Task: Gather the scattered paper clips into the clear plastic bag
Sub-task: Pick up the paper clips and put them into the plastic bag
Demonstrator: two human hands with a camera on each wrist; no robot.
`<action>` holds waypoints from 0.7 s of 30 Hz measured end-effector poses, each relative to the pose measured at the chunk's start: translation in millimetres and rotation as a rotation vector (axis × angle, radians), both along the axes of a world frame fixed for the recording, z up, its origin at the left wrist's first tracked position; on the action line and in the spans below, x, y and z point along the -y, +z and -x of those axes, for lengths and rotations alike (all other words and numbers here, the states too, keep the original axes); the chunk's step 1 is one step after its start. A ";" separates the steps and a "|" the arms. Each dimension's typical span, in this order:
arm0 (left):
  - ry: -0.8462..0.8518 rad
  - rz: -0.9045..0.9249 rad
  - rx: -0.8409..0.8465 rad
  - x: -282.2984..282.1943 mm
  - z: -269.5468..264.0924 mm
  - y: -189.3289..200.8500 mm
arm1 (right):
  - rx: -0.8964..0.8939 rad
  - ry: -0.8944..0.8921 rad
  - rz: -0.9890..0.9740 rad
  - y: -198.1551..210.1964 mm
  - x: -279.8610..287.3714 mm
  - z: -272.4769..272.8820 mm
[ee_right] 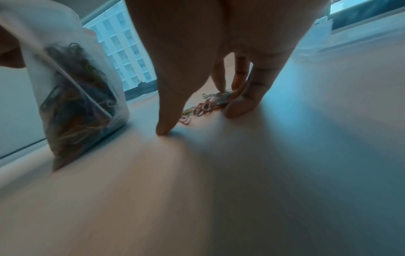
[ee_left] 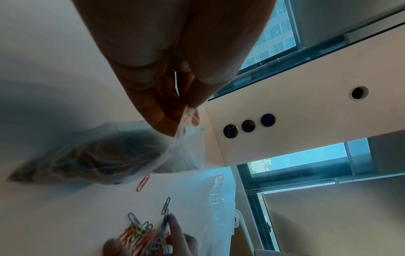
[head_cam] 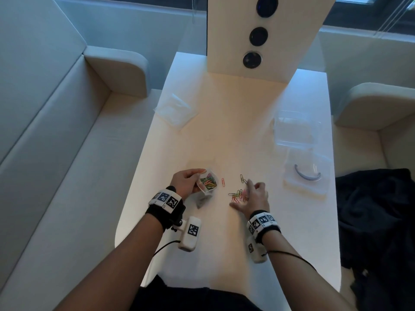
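My left hand (head_cam: 187, 179) pinches the rim of a clear plastic bag (head_cam: 207, 184) and holds it upright on the white table (head_cam: 224, 131), mouth gaping. Several coloured paper clips lie inside the bag (ee_right: 76, 104). A loose pile of clips (head_cam: 238, 195) sits to its right. My right hand (head_cam: 253, 194) lies over that pile, thumb on the table and fingers curled round the clips (ee_right: 206, 105). One red clip (head_cam: 223, 182) lies alone between bag and pile, and a green clip (head_cam: 242, 178) lies just beyond my right fingers. The left wrist view shows the bag (ee_left: 98, 155) and the pile (ee_left: 140, 235).
Clear plastic trays (head_cam: 294, 131) and a clear packet holding a curved blue piece (head_cam: 306, 173) lie at the right. A white packet (head_cam: 174, 110) sits at the far left edge. An upright white panel (head_cam: 258, 37) closes the table's far end. Dark cloth (head_cam: 377, 209) lies on the right seat.
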State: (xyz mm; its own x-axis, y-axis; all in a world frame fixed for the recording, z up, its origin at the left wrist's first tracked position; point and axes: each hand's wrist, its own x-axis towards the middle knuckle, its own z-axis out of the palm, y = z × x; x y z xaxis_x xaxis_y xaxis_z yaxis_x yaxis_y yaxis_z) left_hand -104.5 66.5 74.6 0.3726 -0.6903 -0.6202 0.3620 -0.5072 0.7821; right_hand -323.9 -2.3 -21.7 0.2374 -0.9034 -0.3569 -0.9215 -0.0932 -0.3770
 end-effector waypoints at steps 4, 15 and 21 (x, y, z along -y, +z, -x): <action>0.007 0.006 -0.010 1.1 1.3 0.3 | 0.164 0.020 0.077 -5.7 -0.6 -13.9; -0.019 0.015 -0.048 7.5 4.1 0.5 | 0.398 -0.232 0.062 -0.7 14.1 -4.8; -0.042 0.018 -0.089 15.4 15.4 -5.4 | 1.200 -0.829 -0.506 37.9 10.2 -1.6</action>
